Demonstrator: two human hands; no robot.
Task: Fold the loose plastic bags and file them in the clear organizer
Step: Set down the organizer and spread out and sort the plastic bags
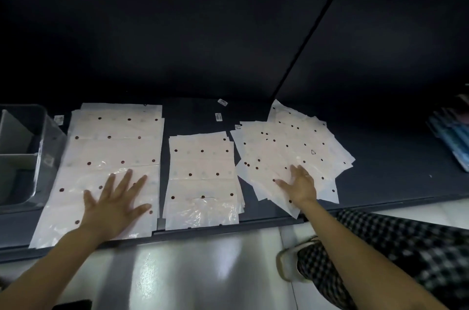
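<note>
Your left hand (pixel 115 204) lies flat with fingers spread straight on the big stack of plastic bags (pixel 111 154) at 9 o'clock, its grip open and holding nothing; the stack's near corners overhang the shelf's front edge (pixel 228 229). Your right hand (pixel 300 186) rests with fingers straight and slightly spread on the fanned pile (pixel 291 147) at 2 o'clock, its grip equally open, and one bag corner there pokes past the edge too. Between them sits a smaller squared stack (pixel 201 180), with narrow dark strips of shelf on either side. That makes three piles, all milky translucent sheets dotted with dark holes. The clear organizer (pixel 22 154) stands at far 9 o'clock, just beside the big stack. Behind the piles lie three small labels (pixel 218 117) on open dark shelf.
</note>
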